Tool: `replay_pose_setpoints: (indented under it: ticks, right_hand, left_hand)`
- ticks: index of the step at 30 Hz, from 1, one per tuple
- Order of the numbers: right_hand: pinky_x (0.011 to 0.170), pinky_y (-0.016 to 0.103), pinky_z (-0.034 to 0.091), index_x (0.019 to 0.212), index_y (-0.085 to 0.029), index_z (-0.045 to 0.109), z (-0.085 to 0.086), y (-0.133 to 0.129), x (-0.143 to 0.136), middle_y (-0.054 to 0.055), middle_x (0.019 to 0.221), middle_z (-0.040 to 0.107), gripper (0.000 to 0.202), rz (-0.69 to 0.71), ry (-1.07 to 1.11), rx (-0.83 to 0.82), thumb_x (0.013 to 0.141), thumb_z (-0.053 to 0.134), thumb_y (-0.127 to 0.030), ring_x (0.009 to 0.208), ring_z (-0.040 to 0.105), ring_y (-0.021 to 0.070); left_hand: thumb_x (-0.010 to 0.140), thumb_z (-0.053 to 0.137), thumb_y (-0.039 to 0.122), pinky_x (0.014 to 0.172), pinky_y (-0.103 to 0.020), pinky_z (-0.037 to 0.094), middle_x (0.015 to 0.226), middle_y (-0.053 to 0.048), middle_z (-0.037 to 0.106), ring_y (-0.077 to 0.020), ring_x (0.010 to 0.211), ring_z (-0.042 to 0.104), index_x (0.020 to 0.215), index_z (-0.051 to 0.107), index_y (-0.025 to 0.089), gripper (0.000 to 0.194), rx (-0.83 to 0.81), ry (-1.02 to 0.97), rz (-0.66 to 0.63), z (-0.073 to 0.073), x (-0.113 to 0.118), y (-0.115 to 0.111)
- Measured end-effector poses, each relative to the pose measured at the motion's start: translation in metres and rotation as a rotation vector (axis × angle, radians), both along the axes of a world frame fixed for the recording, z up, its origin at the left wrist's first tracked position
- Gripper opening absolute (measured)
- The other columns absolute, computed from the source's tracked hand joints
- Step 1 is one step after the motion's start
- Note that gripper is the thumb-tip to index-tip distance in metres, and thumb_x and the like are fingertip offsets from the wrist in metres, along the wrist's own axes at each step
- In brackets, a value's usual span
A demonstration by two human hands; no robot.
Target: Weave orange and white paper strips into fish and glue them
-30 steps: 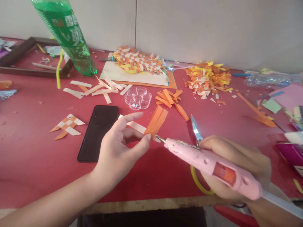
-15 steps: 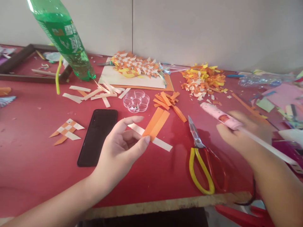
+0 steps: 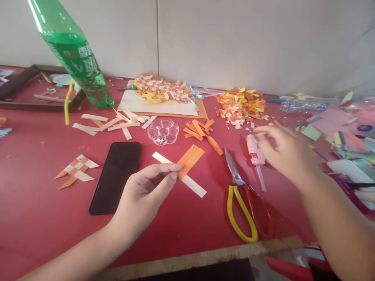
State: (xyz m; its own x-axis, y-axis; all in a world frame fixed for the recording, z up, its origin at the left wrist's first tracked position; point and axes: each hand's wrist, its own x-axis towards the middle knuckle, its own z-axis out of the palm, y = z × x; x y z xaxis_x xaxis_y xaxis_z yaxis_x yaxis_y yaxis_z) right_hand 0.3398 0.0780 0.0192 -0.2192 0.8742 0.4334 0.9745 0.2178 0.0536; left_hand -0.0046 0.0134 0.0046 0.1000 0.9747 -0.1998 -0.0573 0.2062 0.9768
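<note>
Orange paper strips (image 3: 191, 158), side by side, are pinched between the thumb and fingers of my left hand (image 3: 152, 185). A cream strip (image 3: 195, 186) crosses beneath them. My right hand (image 3: 281, 152) is above and beside a pink glue gun (image 3: 254, 150), its fingers apart and holding nothing. The glue gun lies on the red table with a clear stick out of its end. Scissors (image 3: 241, 207) with one yellow and one red handle lie between the hands. A woven orange and cream paper fish (image 3: 77, 170) lies at the left.
A black phone (image 3: 115, 177) lies left of my left hand. Behind are a clear flower-shaped tray (image 3: 163, 132), orange strips (image 3: 199, 130), cream strips (image 3: 111, 124), a scrap pile (image 3: 241, 105), woven fish on sheets (image 3: 161, 88), a green bottle (image 3: 76, 58) and a dark frame (image 3: 17, 84).
My right hand has let go of the glue gun, which now lies on the table. My left index finger has closed down onto the orange strips. The view has shifted slightly.
</note>
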Motion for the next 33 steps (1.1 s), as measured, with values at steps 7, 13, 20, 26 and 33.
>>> replay_pose_setpoints:
  ticks: [7,13,20,26,33]
  right_hand:
    - [0.089,0.04,0.045,0.093,-0.022,0.073,-0.013,0.061,-0.085,0.005,0.097,0.073,0.014,0.453,0.063,-0.206,0.085,0.062,-0.019,0.092,0.062,0.0227]
    - [0.087,0.038,0.049,0.079,-0.021,0.071,-0.023,0.072,-0.094,0.004,0.092,0.075,0.014,0.485,0.195,-0.169,0.088,0.061,-0.016,0.089,0.064,0.0208]
    - [0.08,0.03,0.055,0.096,-0.023,0.069,0.008,0.028,-0.105,0.0,0.085,0.072,0.009,0.351,0.871,0.049,0.09,0.062,-0.022,0.08,0.069,0.0143]
    - [0.072,0.027,0.058,0.113,-0.029,0.068,0.02,-0.015,-0.118,-0.001,0.085,0.067,0.023,0.37,1.023,-0.228,0.095,0.054,-0.023,0.075,0.068,0.0117]
    - [0.06,0.017,0.052,0.094,-0.026,0.069,0.025,-0.042,-0.139,-0.004,0.081,0.072,0.01,0.399,0.729,-0.479,0.087,0.065,-0.02,0.066,0.065,0.008]
  left_hand:
    - [0.082,0.072,0.034,0.075,-0.018,0.057,0.087,0.001,0.077,-0.0135,0.083,0.071,0.091,0.078,0.027,0.013,0.004,0.052,0.041,-0.003,-0.001,0.003]
    - [0.082,0.072,0.035,0.075,-0.019,0.057,0.086,0.001,0.077,-0.0127,0.08,0.071,0.093,0.077,0.026,0.015,0.008,0.026,0.053,-0.004,-0.003,0.004]
    - [0.085,0.068,0.035,0.076,-0.02,0.058,0.087,0.001,0.075,-0.0131,0.082,0.071,0.097,0.076,0.026,0.017,0.013,0.05,0.006,-0.005,-0.004,0.003]
    - [0.085,0.067,0.034,0.074,-0.019,0.058,0.09,0.0,0.076,-0.0143,0.084,0.071,0.094,0.075,0.024,0.015,0.062,0.131,0.008,-0.001,0.001,0.003]
    - [0.084,0.065,0.029,0.077,-0.021,0.057,0.093,0.001,0.076,-0.0148,0.087,0.072,0.095,0.072,0.025,0.013,0.125,0.253,-0.01,-0.003,0.003,0.001]
